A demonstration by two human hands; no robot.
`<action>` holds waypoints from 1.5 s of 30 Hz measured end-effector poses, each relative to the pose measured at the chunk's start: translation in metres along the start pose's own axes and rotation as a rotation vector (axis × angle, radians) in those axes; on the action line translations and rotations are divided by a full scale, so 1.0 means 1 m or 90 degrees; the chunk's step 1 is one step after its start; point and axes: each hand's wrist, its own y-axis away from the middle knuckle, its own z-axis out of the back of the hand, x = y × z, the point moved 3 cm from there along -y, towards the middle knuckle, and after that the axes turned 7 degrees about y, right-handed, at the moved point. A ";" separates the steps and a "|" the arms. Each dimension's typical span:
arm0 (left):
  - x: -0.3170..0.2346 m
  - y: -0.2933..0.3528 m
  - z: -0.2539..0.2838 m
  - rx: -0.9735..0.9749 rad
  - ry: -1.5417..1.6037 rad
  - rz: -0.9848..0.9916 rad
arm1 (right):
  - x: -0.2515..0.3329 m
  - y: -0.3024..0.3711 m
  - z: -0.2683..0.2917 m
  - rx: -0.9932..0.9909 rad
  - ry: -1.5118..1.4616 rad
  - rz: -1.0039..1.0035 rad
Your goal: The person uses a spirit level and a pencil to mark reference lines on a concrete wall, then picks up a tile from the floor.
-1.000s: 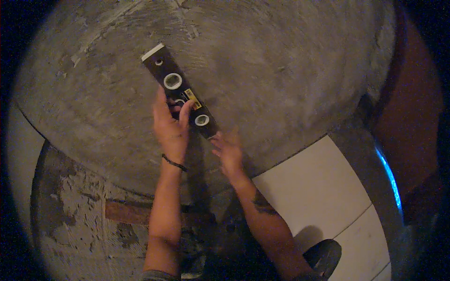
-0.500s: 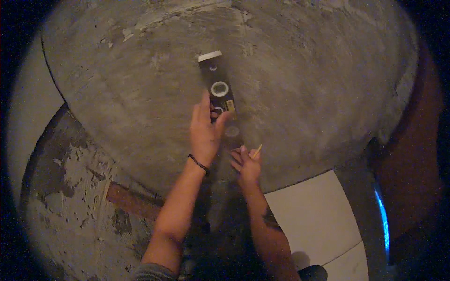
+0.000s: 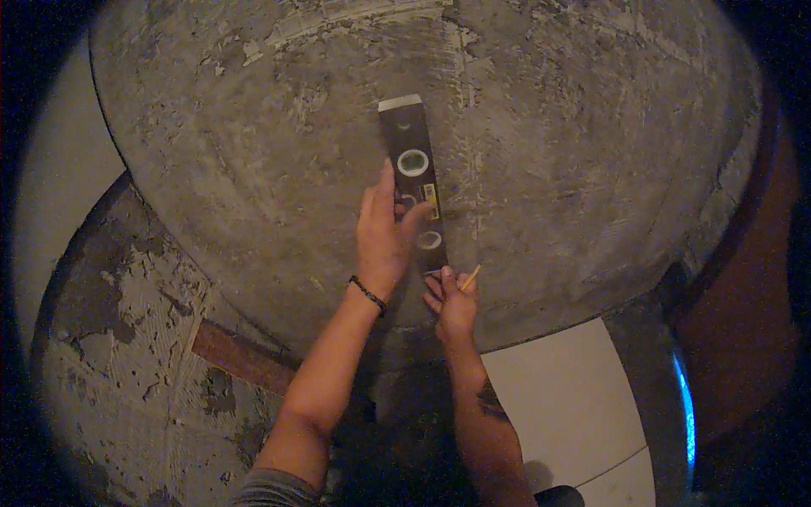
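A dark spirit level (image 3: 410,135) with a pale end cap and round vials stands nearly upright against the rough grey cement surface, its top leaning slightly left. My left hand (image 3: 389,232) grips it around the lower middle, thumb across its face and fingers along its left edge. At the bottom end, my right hand (image 3: 456,308) touches the level with its fingertips. A thin yellow pencil (image 3: 471,279) sticks out from between the right hand's fingers, pointing up and right.
White tiles (image 3: 562,380) lie at the lower right. At the lower left is a patchy, mortar-streaked surface (image 3: 127,363) with a reddish-brown strip (image 3: 241,359) along it. A bright blue glowing strip (image 3: 686,414) shows at the right, beside a dark red area (image 3: 743,296).
The level and both hands sit slightly farther right in view, and the whole scene has shifted a little. Both hands keep their hold, and the level looks sharper.
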 end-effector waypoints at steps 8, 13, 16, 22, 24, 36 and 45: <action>-0.001 0.000 0.000 -0.007 0.006 -0.033 | -0.002 0.000 0.001 -0.011 0.001 -0.013; 0.000 0.002 0.000 -0.002 0.000 -0.025 | -0.002 0.000 0.003 0.001 -0.005 -0.016; 0.000 0.001 0.000 -0.003 0.010 -0.021 | -0.001 0.001 0.002 0.005 -0.004 -0.009; 0.001 0.002 -0.001 0.001 0.018 0.004 | -0.001 -0.001 0.003 0.009 0.005 -0.007; 0.001 0.002 0.000 0.002 0.012 0.001 | -0.002 -0.002 0.003 0.015 0.009 -0.006; 0.002 0.002 -0.001 0.004 0.018 0.007 | -0.005 -0.004 0.003 -0.004 0.008 -0.005; 0.008 0.003 -0.005 -0.016 -0.003 -0.011 | 0.011 -0.019 0.049 -0.040 0.109 -0.068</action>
